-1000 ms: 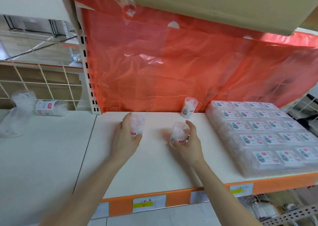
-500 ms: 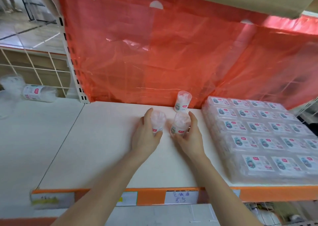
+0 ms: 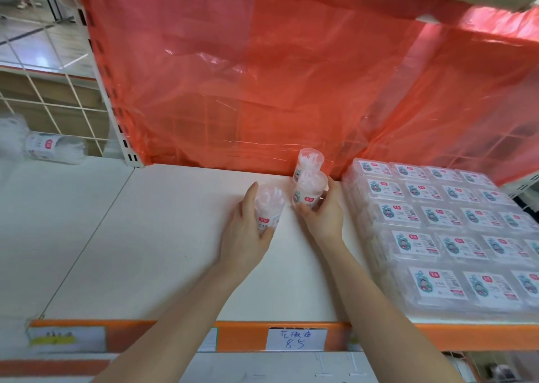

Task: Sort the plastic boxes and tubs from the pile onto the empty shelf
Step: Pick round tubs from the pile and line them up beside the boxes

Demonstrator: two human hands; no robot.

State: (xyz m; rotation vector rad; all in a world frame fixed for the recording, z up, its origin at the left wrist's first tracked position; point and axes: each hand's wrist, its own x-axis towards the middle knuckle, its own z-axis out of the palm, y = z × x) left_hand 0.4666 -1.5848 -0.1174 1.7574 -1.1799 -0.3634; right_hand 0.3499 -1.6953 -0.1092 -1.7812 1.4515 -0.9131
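Clear plastic all over this one. A small round tub (image 3: 269, 207) packed with something white is held upright in the left hand (image 3: 248, 231). The thumb is laid up its near side and the fingers are wrapped round the far side, so that grip is closed on it. Its base is covered by the palm (whether it sits on the shelf (image 3: 163, 236) can't be told).

A second tub (image 3: 309, 190) is clasped by the right hand (image 3: 323, 216), with the thumb low at the front and the fingers curled round its right side. It's held near the back of the shelf, right in front of a third tub (image 3: 310, 161) that stands against the orange plastic sheet (image 3: 262, 91). The two overlap in view, so contact can't be judged.

Both forearms are stretched forward and cut off at the bottom edge.

Flat boxes (image 3: 437, 222) are stacked in rows just beside the right hand, with the far-right ones clipped by the frame. Another tub (image 3: 55, 147) is seen lying on its side on the neighbouring shelf at left, blurred. The print on the tub labels is too small to be read. A handwritten price tag (image 3: 294, 339) is stuck on the shelf's orange front edge.
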